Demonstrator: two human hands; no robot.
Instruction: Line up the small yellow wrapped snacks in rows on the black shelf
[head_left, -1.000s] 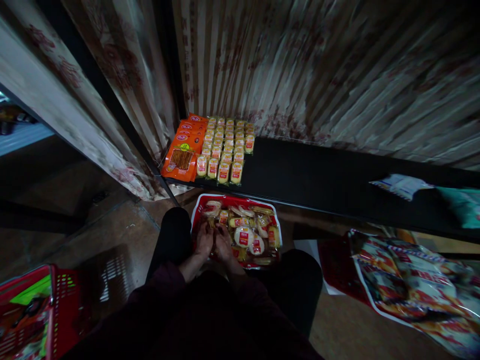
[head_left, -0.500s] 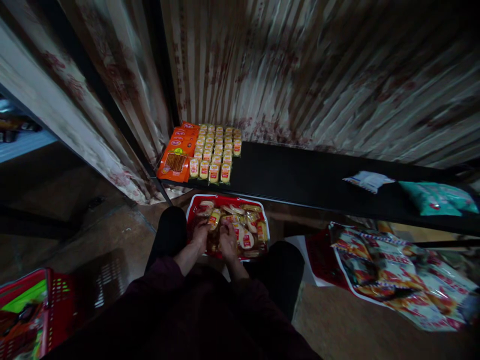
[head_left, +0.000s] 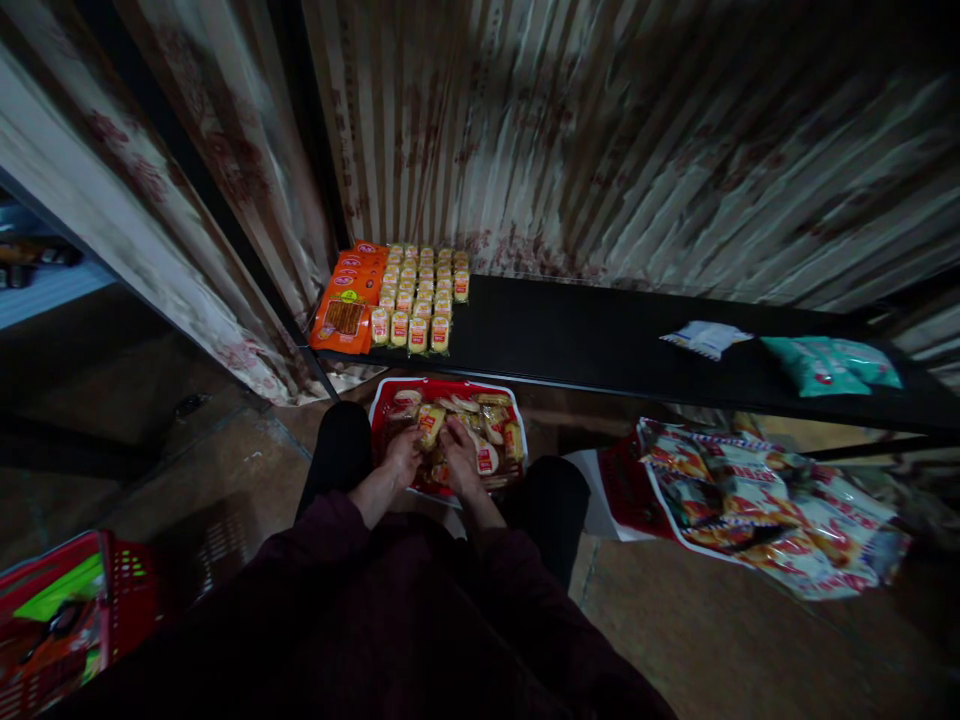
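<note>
A red basket with a white rim [head_left: 523, 440] stands between my knees, full of small wrapped cakes. My left hand [head_left: 403, 455] is over its left part, fingers closed on a yellow wrapped cake [head_left: 430, 425]. Close beside it, my right hand [head_left: 459, 455] has its fingers bent near the same cake; whether they hold anything is too dark to tell. On the black shelf [head_left: 555, 335] beyond the basket, several wrapped cakes [head_left: 418, 333] stand in rows. Orange packets [head_left: 343, 318] lie overlapped to the left of those rows.
A white packet [head_left: 707, 338] and teal packets [head_left: 816, 365] lie on the shelf's right part. At the right, a red basket holds bags of snacks [head_left: 757, 490]. Another red basket [head_left: 131, 590] is at the lower left. A pleated curtain [head_left: 525, 140] hangs behind the shelf.
The yellow cake at my left hand is raised a little and shows more fully. My hands have come slightly higher over the basket. The whole view has shifted a little.
</note>
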